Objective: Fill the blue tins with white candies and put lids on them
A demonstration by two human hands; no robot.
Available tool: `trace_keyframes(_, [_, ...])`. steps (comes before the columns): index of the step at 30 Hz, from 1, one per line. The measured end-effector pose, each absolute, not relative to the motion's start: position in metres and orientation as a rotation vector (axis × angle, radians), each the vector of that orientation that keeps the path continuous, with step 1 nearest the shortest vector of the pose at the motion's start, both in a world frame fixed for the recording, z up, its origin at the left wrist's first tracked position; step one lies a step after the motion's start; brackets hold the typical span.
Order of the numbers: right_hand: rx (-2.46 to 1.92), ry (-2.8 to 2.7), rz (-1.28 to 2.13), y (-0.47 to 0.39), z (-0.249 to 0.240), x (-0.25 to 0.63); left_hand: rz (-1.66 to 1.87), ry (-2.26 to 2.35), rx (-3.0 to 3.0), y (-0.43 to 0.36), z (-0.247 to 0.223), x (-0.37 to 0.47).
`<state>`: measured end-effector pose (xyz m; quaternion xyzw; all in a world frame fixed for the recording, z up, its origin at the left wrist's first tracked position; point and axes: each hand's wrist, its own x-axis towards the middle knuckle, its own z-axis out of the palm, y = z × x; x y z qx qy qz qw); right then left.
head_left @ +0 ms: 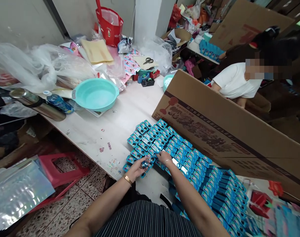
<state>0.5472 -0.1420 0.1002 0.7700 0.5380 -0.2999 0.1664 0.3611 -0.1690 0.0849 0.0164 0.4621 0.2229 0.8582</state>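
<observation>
Rows of small blue boxes [182, 154], many with a dark round spot on top, stand packed together on the white table. My left hand [137, 169] is at their near-left edge, palm up. Its fingers curl round several small shiny blue-and-silver round pieces [145, 163], whose exact kind I cannot make out. Close beside it, my right hand [164, 158] reaches down onto the tops of the boxes. Its fingers are pinched together at one box, and whatever is between them is hidden.
A tall cardboard sheet [214, 128] stands behind the boxes, with a person in a white shirt [236, 80] beyond it. Farther left are a turquoise basin [97, 95], a steel flask [38, 104], a water bottle [60, 102], tape dispensers [148, 81] and scissors [148, 61]. A red stool [63, 171] stands below.
</observation>
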Motion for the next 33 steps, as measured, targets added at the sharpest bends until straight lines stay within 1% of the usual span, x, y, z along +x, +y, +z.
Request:
trace_keyframes(7, [2.240,1.396,-0.816,-0.120,0.083,0.542,0.511,1.066,-0.042,-0.163,0.082,0.351])
trace_keyframes(12, [2.323,1.403,-0.854,-0.137,0.084,0.546,0.497,1.077,-0.033,-0.165,0.085,0.355])
trace_keyframes(19, [2.387,1.517,-1.038,-0.168,0.083,0.535,0.557,1.081,-0.063,-0.168,0.079,0.343])
trace_keyframes(23, [2.437,1.493,-0.996,-0.162,0.080,0.525,0.554,1.086,-0.090,-0.168,0.078,0.341])
trace_keyframes(28, [2.292,1.397,-0.876,-0.146,0.088,0.520,0.569,1.065,-0.105,-0.167,0.074,0.340])
trace_keyframes(33, [2.192,1.467,-0.919,-0.146,0.093,0.520,0.582,1.058,-0.111,-0.165,0.064,0.338])
